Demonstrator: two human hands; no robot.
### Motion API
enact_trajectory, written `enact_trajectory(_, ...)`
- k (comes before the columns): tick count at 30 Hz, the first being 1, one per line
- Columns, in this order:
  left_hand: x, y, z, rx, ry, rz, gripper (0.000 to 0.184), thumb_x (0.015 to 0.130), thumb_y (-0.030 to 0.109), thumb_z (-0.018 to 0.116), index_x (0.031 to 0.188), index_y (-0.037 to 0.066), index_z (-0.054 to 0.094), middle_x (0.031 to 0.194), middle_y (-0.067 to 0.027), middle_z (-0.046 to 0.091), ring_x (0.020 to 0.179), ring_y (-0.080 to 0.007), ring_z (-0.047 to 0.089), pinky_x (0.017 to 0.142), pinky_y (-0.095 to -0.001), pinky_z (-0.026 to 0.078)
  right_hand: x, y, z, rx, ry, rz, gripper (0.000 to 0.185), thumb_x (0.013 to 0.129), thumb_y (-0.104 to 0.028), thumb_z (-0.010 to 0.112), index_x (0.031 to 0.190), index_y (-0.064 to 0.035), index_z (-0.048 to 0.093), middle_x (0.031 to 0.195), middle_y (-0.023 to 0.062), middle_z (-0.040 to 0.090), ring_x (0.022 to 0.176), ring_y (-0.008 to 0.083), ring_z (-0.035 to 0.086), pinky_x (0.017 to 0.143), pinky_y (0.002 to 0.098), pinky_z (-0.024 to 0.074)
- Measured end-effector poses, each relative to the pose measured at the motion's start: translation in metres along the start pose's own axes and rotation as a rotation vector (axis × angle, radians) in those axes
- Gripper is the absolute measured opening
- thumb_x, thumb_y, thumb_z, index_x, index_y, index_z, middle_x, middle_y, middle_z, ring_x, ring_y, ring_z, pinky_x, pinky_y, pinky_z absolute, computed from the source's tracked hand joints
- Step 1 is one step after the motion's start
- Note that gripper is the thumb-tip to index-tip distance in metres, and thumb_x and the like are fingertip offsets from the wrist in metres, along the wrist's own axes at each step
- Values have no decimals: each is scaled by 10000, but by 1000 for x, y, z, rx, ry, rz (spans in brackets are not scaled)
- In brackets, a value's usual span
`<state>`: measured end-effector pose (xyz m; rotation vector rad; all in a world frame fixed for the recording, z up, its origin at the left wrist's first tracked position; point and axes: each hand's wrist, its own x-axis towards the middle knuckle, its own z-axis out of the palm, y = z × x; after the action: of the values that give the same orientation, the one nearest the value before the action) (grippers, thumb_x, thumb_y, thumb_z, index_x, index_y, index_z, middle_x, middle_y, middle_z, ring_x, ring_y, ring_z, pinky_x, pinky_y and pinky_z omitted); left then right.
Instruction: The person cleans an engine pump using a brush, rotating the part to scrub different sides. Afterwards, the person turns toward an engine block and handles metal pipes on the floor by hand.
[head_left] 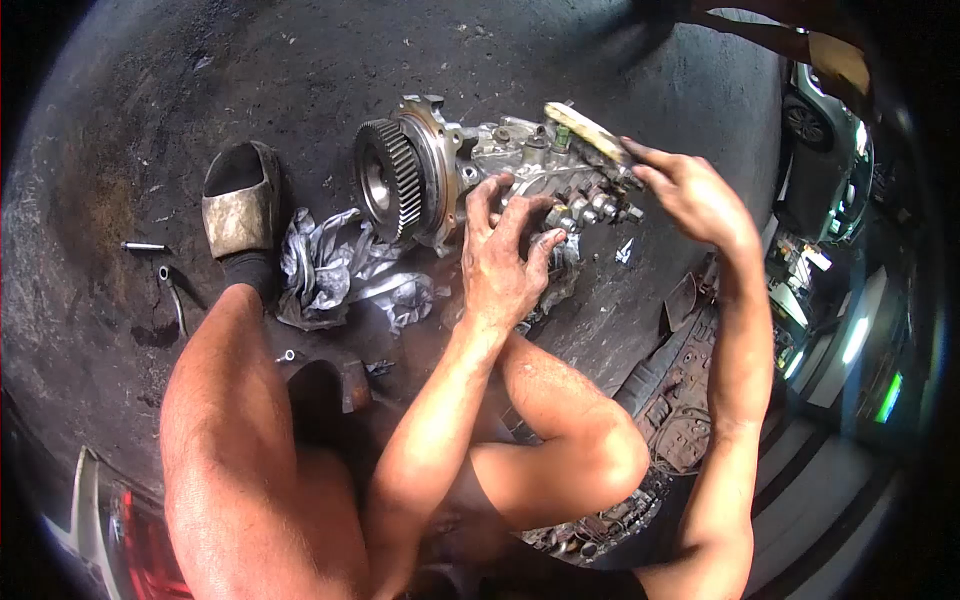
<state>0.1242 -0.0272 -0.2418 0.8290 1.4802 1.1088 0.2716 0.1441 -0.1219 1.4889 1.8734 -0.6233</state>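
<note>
An injection pump [515,150] lies on the dark floor, with a large toothed gear [390,180] at its left end and a row of metal fittings [595,205] on its near side. My left hand [505,250] is on the near side of the pump, fingers bent over its body and thumb by the fittings. In my right hand [690,195] is a brush with a pale, worn back [590,135], gripped at its right end. It lies across the top of the pump at the right. Its bristles are mostly hidden.
Crumpled grey cloth [340,270] lies between my shod foot [240,205] and the pump. A wrench [173,297] and a small metal rod [143,246] are on the floor at left. Greasy metal parts [685,420] are near my right knee. A car [825,150] stands at far right.
</note>
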Motion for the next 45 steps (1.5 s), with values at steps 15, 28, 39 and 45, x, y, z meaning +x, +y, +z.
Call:
enact_trajectory(15, -4, -7, 8, -27, 89, 29, 386, 736, 142, 838, 1097, 136, 700, 1335, -176, 466, 1208, -348, 518, 919, -406, 479, -46, -29, -33, 71, 216, -105, 367, 985, -166, 566, 1338, -74, 599, 1147, 270, 656, 1089, 323, 674, 940, 375, 496)
enact_trajectory(28, -8, -4, 5, -75, 122, -13, 309, 729, 134, 848, 1025, 93, 768, 1222, -148, 512, 1125, -277, 573, 923, -380, 529, -42, -64, -72, 96, 266, -152, 345, 946, -172, 622, 1285, -116, 651, 1100, 214, 693, 982, 234, 722, 838, 341, 539)
enact_trajectory(39, -9, -6, 5, -159, 152, -57, 305, 704, 155, 869, 986, 90, 772, 1169, -145, 547, 1130, -284, 548, 938, -397, 489, -36, -109, -65, -78, 201, -159, 350, 881, -155, 692, 1214, -49, 680, 1016, 241, 693, 916, 320, 721, 833, 352, 542)
enact_trajectory(45, -11, -8, 6, -156, 139, -73, 327, 700, 150, 873, 1008, 117, 766, 1193, -140, 516, 1132, -280, 540, 937, -385, 489, 9, -109, 14, -322, 39, -124, 309, 928, -240, 550, 1194, -213, 705, 840, 192, 706, 813, 358, 708, 779, 481, 563)
